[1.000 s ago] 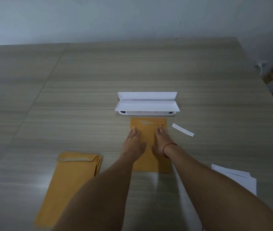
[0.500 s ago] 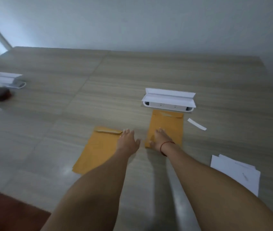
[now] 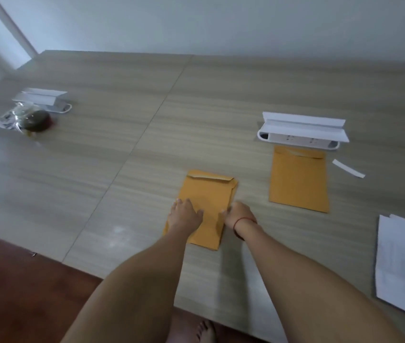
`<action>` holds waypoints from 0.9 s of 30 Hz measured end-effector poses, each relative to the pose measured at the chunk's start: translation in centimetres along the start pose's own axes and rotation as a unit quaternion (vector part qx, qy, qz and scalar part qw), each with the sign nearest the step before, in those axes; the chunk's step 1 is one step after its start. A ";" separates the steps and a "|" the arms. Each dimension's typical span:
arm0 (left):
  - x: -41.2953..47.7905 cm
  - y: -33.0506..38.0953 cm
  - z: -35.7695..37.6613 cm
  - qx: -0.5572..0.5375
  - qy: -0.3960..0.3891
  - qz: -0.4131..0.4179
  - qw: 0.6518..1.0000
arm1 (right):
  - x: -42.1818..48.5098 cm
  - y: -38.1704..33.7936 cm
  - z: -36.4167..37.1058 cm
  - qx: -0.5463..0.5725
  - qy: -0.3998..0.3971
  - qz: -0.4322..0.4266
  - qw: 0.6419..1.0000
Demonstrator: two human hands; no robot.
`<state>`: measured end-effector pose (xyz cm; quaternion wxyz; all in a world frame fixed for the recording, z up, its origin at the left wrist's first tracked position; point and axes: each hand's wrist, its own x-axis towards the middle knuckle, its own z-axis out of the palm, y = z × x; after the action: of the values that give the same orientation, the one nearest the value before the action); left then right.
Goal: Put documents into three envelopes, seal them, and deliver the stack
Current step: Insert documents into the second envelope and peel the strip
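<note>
Two brown envelopes (image 3: 207, 196) lie stacked on the table in front of me, flaps at the far end. My left hand (image 3: 184, 215) rests flat on the top one's lower left part, fingers spread. My right hand (image 3: 239, 216), with a red string at the wrist, curls over the stack's right edge, thumb on top, pinching it. A third brown envelope (image 3: 298, 179) lies apart to the right with its flap folded down. White document sheets (image 3: 404, 266) lie at the right edge of the view.
A white open box with a power strip (image 3: 301, 131) sits just beyond the right envelope, with a white paper strip (image 3: 348, 168) beside it. Far left are another white box (image 3: 44, 99) and a plastic-wrapped dark object (image 3: 26, 118). The table's near edge (image 3: 77, 266) borders reddish floor.
Both hands left the envelope by the white box and moved left onto the stacked envelopes. The view swung left, bringing the far-left objects and the floor into sight.
</note>
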<state>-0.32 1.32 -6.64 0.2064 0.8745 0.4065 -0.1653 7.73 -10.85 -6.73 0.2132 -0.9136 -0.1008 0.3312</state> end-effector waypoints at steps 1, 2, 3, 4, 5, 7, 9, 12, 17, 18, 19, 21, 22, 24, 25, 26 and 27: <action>0.3 -0.7 0.0 -0.003 -0.004 -0.004 1.000 | 0.0 -0.4 0.7 0.007 0.004 0.012 1.000; 0.6 -1.2 0.2 -0.010 -0.007 -0.008 1.000 | -0.1 -0.7 1.1 0.012 0.008 0.022 1.000; 0.8 -1.5 0.4 -0.020 -0.008 -0.013 1.000 | 0.0 -1.0 1.6 0.017 0.014 0.031 0.999; 1.1 -1.8 0.5 -0.030 -0.006 -0.020 0.999 | -0.1 -1.3 1.9 0.022 0.024 0.042 0.999; 1.2 -1.8 0.5 -0.037 -0.001 -0.028 0.999 | 0.0 -1.6 2.2 0.033 0.036 0.056 0.997; 1.3 -2.0 0.5 -0.034 0.008 -0.044 0.998 | 0.0 -2.0 2.5 0.073 0.055 0.091 0.992; 1.3 -2.2 0.4 -0.013 0.008 -0.051 0.999 | 0.2 -2.1 2.8 0.126 0.067 0.122 0.982; 1.4 -2.6 0.4 -0.013 0.008 -0.060 0.998 | 0.4 -2.2 3.1 0.208 0.064 0.144 0.965; 1.0 -2.7 0.1 -0.060 0.009 -0.076 0.995 | 0.3 -2.2 3.4 0.260 0.044 0.138 0.955; 0.8 -2.5 -0.1 -0.065 0.013 -0.076 0.995 | 0.1 -2.1 3.3 0.269 0.041 0.136 0.953; 0.7 -2.3 -0.2 -0.071 0.016 -0.073 0.995 | -0.1 -1.9 3.1 0.278 0.039 0.133 0.950; 0.1 -1.3 -0.6 -0.087 0.021 -0.059 0.994 | -0.6 -1.2 2.2 0.292 0.035 0.121 0.948; -0.2 -0.5 -0.7 -0.099 0.021 -0.051 0.994 | -0.9 -0.6 1.4 0.294 0.035 0.118 0.948; -0.9 1.2 -0.8 -0.126 0.015 -0.039 0.991 | -1.5 0.8 -0.4 0.293 0.038 0.123 0.947; -1.4 2.3 -0.8 -0.137 0.013 -0.033 0.990 | -1.9 1.7 -1.3 0.291 0.043 0.128 0.947; -2.0 3.4 -0.6 -0.144 0.010 -0.026 0.989 | -2.3 2.7 -2.3 0.287 0.049 0.131 0.948; -2.7 4.5 -0.4 -0.150 0.008 -0.018 0.988 | -2.6 3.8 -3.3 0.283 0.052 0.132 0.949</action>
<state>1.61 -2.86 -4.04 0.3289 0.8274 0.4443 -0.0993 7.99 -16.17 -4.75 0.4226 -0.8368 0.1295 0.3231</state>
